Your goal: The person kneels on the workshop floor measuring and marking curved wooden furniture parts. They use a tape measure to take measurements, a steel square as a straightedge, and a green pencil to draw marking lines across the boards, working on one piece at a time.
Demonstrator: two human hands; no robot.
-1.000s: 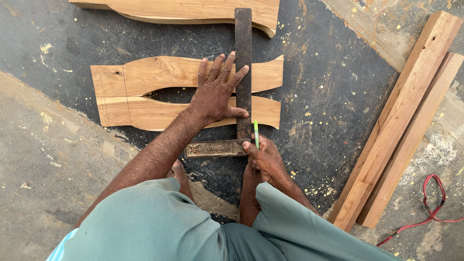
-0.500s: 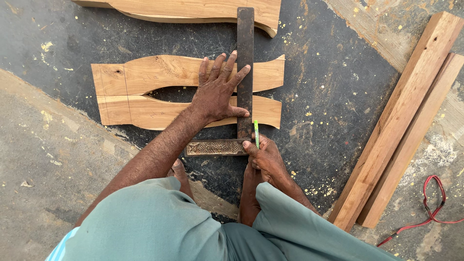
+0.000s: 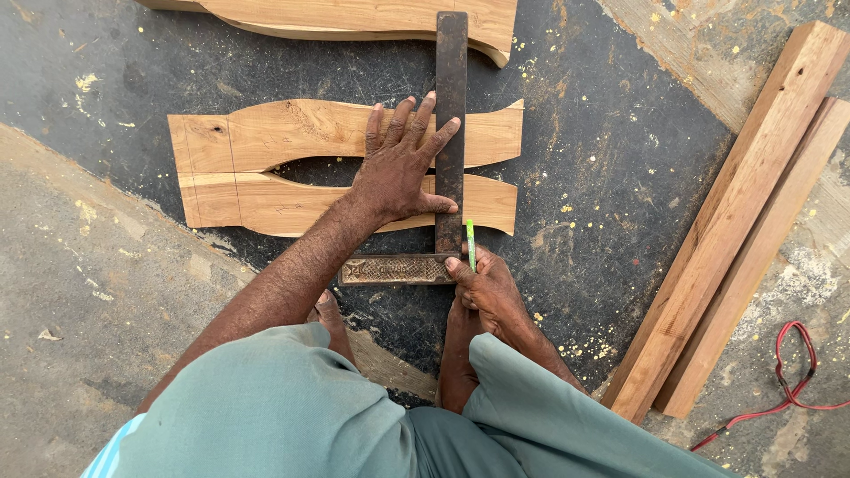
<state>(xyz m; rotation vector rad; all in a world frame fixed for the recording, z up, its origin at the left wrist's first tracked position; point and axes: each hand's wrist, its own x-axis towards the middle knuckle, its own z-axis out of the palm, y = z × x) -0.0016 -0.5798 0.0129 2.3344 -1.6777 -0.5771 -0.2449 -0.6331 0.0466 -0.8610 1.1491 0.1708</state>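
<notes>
Two curved wooden pieces [image 3: 266, 168] lie side by side on a dark mat [image 3: 602, 159]. A metal try square [image 3: 450, 124] lies across them, its blade pointing away and its stock near me. My left hand [image 3: 398, 168] presses flat on the wood and the blade. My right hand [image 3: 482, 283] holds a green pencil [image 3: 470, 243], its tip at the near edge of the wood beside the blade. My bare feet show below the square.
A third curved wooden piece [image 3: 354, 18] lies at the top. Two long wooden battens [image 3: 735, 230] lean diagonally at the right. A red cable [image 3: 788, 389] curls on the concrete floor at the lower right. Sawdust flecks dot the mat.
The pencil in my right hand has slid slightly toward me along the blade. My left hand and the square stay put.
</notes>
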